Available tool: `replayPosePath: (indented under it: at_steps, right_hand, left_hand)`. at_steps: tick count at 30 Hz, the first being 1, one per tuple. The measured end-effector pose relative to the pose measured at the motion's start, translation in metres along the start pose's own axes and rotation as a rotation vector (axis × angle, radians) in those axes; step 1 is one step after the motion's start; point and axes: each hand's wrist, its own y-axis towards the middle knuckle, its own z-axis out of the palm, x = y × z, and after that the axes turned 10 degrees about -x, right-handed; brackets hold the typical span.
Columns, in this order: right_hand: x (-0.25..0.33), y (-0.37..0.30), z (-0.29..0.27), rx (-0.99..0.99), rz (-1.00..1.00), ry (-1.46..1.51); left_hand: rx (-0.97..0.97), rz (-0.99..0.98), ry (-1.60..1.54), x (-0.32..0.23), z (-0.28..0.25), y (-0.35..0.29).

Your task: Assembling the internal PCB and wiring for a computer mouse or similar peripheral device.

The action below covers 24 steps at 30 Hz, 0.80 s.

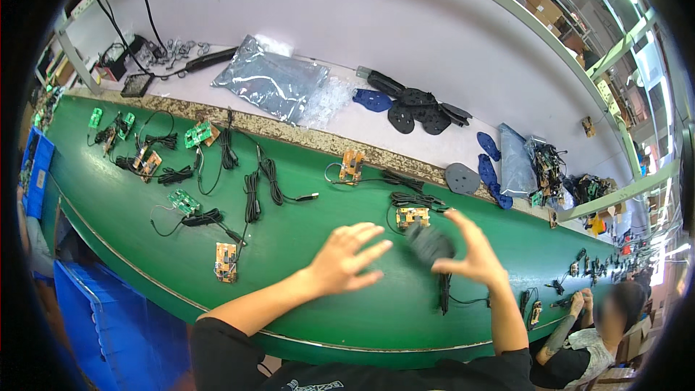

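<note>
Green bench (289, 228) fills the middle; left hand (346, 261) spreads empty, right hand (478, 257) curves beside a blurry dark thing (428, 245), grip unclear.

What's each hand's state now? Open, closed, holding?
Left hand: open, fingers spread, nothing held.
Right hand: thumb and fingers apart at a motion-blurred, dark grey, rounded object; whether it is gripped cannot be told.

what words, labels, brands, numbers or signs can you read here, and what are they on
None legible.
Shirt: white print, cut by the lower edge, unreadable.
Boards: any marks too small to read.
Dark thing by the right hand: blurred, no readable mark.
</note>
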Motion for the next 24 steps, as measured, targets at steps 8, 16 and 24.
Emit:
replayPosePath:
  at_steps: [8, 16, 24]
  right_hand:
    - [0.049, 0.206, 0.116, -0.187, -0.312, 0.151]
    - [0.016, 0.288, 0.153, -0.205, -0.197, 0.057]
    - [-0.052, 0.090, 0.085, -0.475, 0.116, 0.414]
  left_hand:
    - [0.400, 0.113, -0.161, -0.008, 0.024, -0.019]
    - [0.387, 0.143, -0.277, -0.007, 0.031, -0.019]
    - [0.370, 0.114, -0.170, -0.004, 0.016, -0.020]
